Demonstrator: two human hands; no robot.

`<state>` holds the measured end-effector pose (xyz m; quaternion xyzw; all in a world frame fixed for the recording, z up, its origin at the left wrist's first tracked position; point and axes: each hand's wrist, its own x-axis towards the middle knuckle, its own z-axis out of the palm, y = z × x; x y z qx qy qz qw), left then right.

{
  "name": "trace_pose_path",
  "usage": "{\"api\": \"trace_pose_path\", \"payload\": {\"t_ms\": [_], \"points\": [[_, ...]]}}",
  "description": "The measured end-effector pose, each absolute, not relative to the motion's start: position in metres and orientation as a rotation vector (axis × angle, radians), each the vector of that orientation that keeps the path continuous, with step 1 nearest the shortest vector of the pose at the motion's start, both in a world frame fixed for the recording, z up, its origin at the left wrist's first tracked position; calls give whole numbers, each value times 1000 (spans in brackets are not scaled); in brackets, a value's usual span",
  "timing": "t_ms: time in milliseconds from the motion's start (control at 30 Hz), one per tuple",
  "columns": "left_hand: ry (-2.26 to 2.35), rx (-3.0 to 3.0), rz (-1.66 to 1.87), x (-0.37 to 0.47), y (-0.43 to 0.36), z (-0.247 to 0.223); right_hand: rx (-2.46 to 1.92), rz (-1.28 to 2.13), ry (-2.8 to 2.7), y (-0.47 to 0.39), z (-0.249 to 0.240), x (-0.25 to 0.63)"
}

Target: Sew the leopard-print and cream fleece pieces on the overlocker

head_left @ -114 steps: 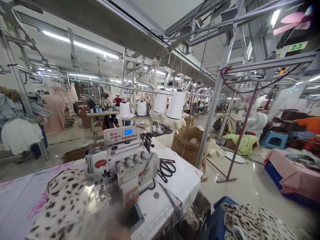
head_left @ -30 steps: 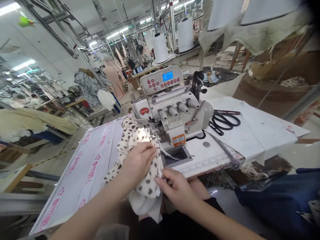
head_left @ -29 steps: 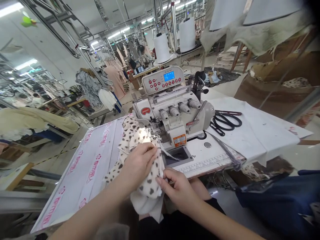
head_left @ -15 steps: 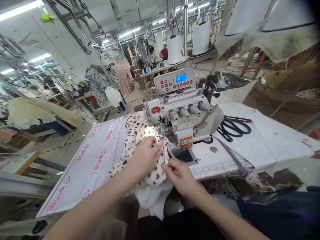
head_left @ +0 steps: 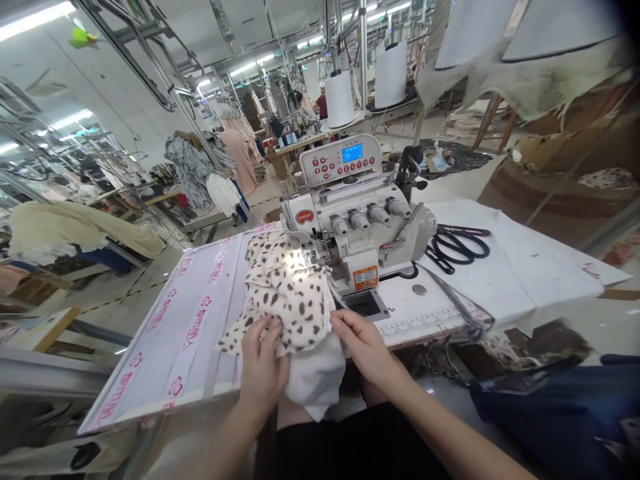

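A white fabric piece with dark spots (head_left: pixel 300 300) lies at the lit needle area of a white sewing machine (head_left: pixel 360 220), its plain white underside (head_left: pixel 317 373) hanging over the table's front edge. My left hand (head_left: pixel 263 360) grips the spotted fabric near its lower left part, fingers curled on it. At the fabric's right edge, my right hand (head_left: pixel 363 340) pinches the border between thumb and fingers, just in front of the machine. The needle itself is too small to make out.
Black scissors (head_left: pixel 460 247) lie right of the machine. White thread cones (head_left: pixel 340 99) stand behind it. A white sheet with pink print (head_left: pixel 200 313) covers the table's left side. Hanging garments (head_left: pixel 239 159) and a distant person in dark red (head_left: pixel 321 103) are farther back.
My left hand has moved from beside the needle area down and left to the fabric's lower part. The spotted fabric now lies flatter. My right hand still pinches its right edge.
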<state>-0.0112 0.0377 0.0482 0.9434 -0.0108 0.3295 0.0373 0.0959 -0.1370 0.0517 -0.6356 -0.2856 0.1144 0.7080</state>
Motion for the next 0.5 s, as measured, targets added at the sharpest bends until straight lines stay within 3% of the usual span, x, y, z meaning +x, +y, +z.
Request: {"api": "trace_pose_path", "payload": {"t_ms": [200,367,500], "points": [[-399,2912,960,-23,48,94,-1413,232,-574,-136,54,91],[-847,3136,528,-50,3,139,-1341,250,-566,-135,60,88],[-988,3230,234,-51,-25,128,-1397,284,-560,-133,66,86]]}}
